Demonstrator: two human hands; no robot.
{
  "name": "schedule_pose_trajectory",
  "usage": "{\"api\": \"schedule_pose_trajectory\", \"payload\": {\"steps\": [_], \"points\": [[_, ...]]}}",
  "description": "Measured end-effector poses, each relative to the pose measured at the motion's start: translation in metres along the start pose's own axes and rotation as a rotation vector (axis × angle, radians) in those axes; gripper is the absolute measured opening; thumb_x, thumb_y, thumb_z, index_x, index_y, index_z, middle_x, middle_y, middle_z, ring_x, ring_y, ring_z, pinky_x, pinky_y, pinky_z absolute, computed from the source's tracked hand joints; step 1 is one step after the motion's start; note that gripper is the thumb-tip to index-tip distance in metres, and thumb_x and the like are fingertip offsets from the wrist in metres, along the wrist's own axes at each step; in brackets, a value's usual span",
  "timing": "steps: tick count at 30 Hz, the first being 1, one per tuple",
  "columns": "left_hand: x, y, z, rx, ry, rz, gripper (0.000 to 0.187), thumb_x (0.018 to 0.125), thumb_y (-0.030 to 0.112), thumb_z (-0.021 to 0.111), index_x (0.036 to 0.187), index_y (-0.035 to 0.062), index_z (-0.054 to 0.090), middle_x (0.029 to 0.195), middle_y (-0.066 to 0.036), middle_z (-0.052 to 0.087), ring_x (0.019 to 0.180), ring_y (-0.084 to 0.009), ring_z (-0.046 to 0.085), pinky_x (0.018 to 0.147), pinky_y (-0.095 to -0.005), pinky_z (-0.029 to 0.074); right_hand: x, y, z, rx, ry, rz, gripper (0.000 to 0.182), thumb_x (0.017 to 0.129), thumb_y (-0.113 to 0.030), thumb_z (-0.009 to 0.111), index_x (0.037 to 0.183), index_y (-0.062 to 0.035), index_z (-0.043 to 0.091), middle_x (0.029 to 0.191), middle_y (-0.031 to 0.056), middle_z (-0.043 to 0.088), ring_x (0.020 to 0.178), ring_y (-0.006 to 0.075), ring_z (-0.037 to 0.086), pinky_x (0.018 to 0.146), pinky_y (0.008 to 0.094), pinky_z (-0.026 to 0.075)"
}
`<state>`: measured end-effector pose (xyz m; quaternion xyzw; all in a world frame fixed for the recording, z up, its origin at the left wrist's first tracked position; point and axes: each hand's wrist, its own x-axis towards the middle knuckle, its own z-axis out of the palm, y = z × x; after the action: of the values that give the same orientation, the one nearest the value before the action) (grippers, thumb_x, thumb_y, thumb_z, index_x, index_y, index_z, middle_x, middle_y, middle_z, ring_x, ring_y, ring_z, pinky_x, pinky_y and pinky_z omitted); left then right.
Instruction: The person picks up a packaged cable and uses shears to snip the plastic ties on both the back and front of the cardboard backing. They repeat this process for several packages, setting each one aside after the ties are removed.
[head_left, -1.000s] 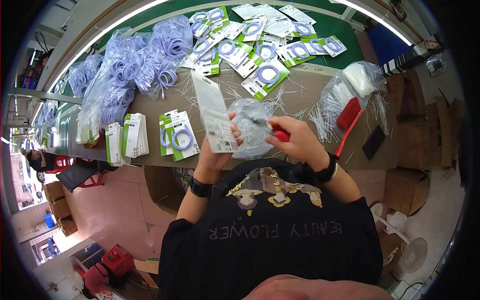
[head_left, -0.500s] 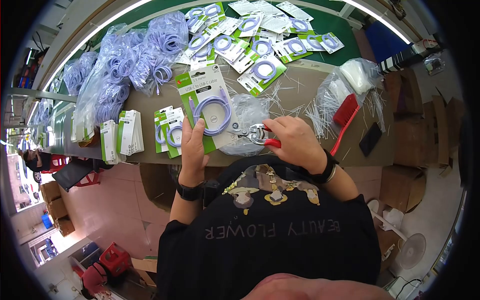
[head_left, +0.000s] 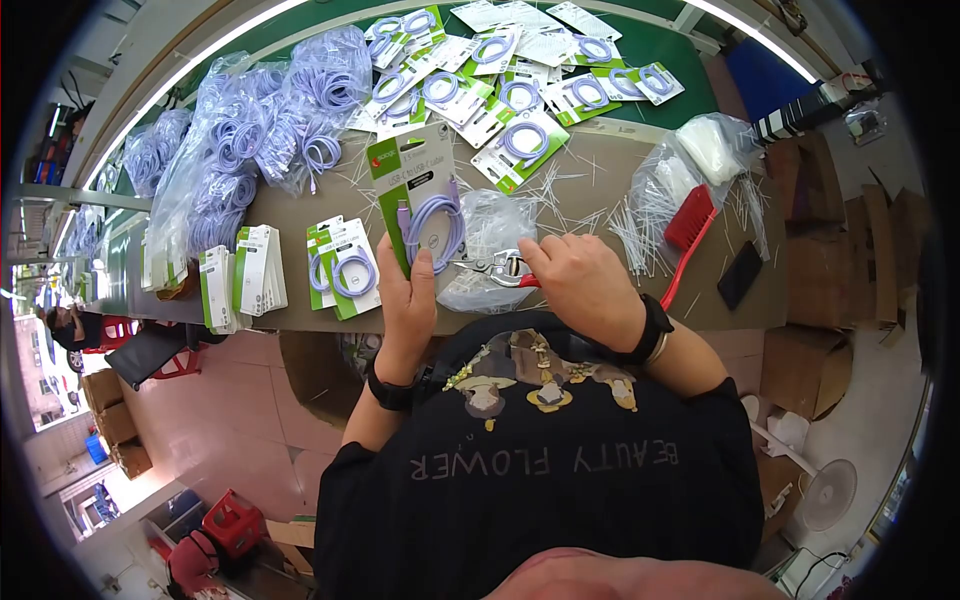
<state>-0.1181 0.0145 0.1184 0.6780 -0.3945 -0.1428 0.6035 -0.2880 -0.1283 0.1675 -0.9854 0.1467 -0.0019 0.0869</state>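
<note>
Upright in my left hand (head_left: 408,298) is a green and white cable card (head_left: 412,170), with a coiled lilac cable (head_left: 436,232) on its front. The fingers are behind the card and the thumb lies over its lower edge. My right hand (head_left: 585,285) is wrapped round red-handled pliers (head_left: 508,268), whose jaws point left toward the card's lower right edge. Whether the jaws touch the card I cannot tell. A clear plastic bag (head_left: 487,225) lies behind the pliers. Left of my left hand, more carded cables (head_left: 342,268) lie on the table (head_left: 600,318).
Bagged lilac cables (head_left: 240,130) fill the back left, carded cables (head_left: 525,140) the back middle. Stacked cards (head_left: 258,268) stand at the front left. A red brush (head_left: 690,225), white ties (head_left: 640,235) and a dark phone (head_left: 740,276) lie right. A person (head_left: 190,562) is at lower left.
My left hand has moved slightly right with the card, which is now turned more on edge. The right hand and pliers have shifted a little left.
</note>
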Motion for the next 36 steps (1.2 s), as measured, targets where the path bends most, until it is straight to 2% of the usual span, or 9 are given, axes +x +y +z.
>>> {"api": "schedule_pose_trajectory", "payload": {"steps": [4,8,11,13,16,19,23,32,36], "points": [[0.0,-0.01,0.003,-0.149,0.027,-0.15,0.037,0.095,0.011,0.044,0.128,-0.0043,0.037,0.112,-0.015,0.05,0.1,-0.0193,0.051,0.089,-0.0309,0.041,0.005,0.008,-0.004,0.009,0.066,-0.045,0.046,0.069,-0.014,0.07,0.11,-0.0052,0.054,0.082,0.0069,0.056,0.08,0.0234,0.057,0.072,0.035,0.044],[0.001,-0.012,0.003,-0.051,0.009,-0.072,0.037,0.095,0.01,0.044,0.128,-0.0045,0.037,0.113,-0.014,0.05,0.099,-0.0189,0.051,0.088,-0.0302,0.041,0.007,0.01,-0.006,0.084,0.157,-0.091,0.047,0.068,-0.014,0.07,0.112,-0.0056,0.054,0.078,0.0074,0.055,0.075,0.0238,0.058,0.068,0.0359,0.045],[0.001,-0.011,0.003,0.007,0.005,-0.028,0.036,0.096,0.01,0.043,0.128,-0.0036,0.036,0.114,-0.013,0.05,0.1,-0.0184,0.052,0.088,-0.0295,0.042,0.008,0.012,0.002,0.088,0.089,-0.072,0.023,0.073,-0.013,0.065,0.091,-0.0024,0.056,0.076,0.0109,0.06,0.069,0.0287,0.061,0.063,0.0379,0.047],[0.005,-0.006,0.005,0.031,-0.003,0.0,0.036,0.096,0.01,0.042,0.129,-0.0031,0.035,0.115,-0.013,0.05,0.101,-0.0182,0.052,0.088,-0.0292,0.042,0.012,0.018,0.011,0.252,0.112,-0.047,0.026,0.073,-0.014,0.067,0.094,-0.002,0.057,0.078,0.0123,0.061,0.071,0.0296,0.062,0.064,0.0376,0.048],[0.014,0.007,0.007,-0.808,0.107,-0.368,0.039,0.097,0.01,0.041,0.134,0.0004,0.032,0.12,-0.012,0.05,0.109,-0.0186,0.052,0.095,-0.0326,0.043,0.019,0.02,0.013,0.577,0.153,-0.019,0.032,0.074,-0.018,0.069,0.099,-0.0013,0.058,0.081,0.015,0.063,0.075,0.0314,0.063,0.067,0.0372,0.05],[0.015,0.009,0.015,-0.822,0.104,-0.338,0.039,0.098,0.01,0.04,0.135,0.0015,0.03,0.123,-0.012,0.049,0.113,-0.0196,0.05,0.097,-0.0347,0.043,0.032,-0.007,0.007,0.942,0.315,0.18,0.031,0.077,-0.013,0.069,0.103,-0.0002,0.06,0.09,0.0161,0.067,0.079,0.0285,0.065,0.072,0.033,0.051],[0.014,0.011,0.029,-0.678,0.096,-0.24,0.038,0.098,0.012,0.04,0.133,0.001,0.03,0.12,-0.011,0.048,0.109,-0.017,0.05,0.093,-0.0312,0.043,0.048,-0.02,0.014,0.916,0.493,0.217,0.03,0.078,-0.013,0.069,0.103,0.0002,0.06,0.088,0.017,0.066,0.076,0.027,0.066,0.07,0.0308,0.051],[0.011,-0.004,0.031,-0.37,0.129,-0.125,0.038,0.098,0.012,0.041,0.132,-0.0006,0.029,0.121,-0.011,0.047,0.107,-0.0161,0.05,0.094,-0.0295,0.041,0.061,-0.023,0.032,0.951,0.527,0.235,0.03,0.076,-0.012,0.069,0.102,0.0005,0.059,0.085,0.0178,0.065,0.075,0.0298,0.065,0.068,0.0333,0.051],[0.015,-0.016,0.024,-0.64,0.169,-0.279,0.038,0.097,0.009,0.04,0.133,0.0014,0.031,0.124,-0.012,0.047,0.11,-0.0192,0.051,0.095,-0.0355,0.044,0.07,-0.024,0.044,0.81,0.603,0.143,0.028,0.076,-0.009,0.066,0.101,0.0001,0.058,0.085,0.0175,0.063,0.075,0.0323,0.063,0.068,0.0355,0.051]]}}
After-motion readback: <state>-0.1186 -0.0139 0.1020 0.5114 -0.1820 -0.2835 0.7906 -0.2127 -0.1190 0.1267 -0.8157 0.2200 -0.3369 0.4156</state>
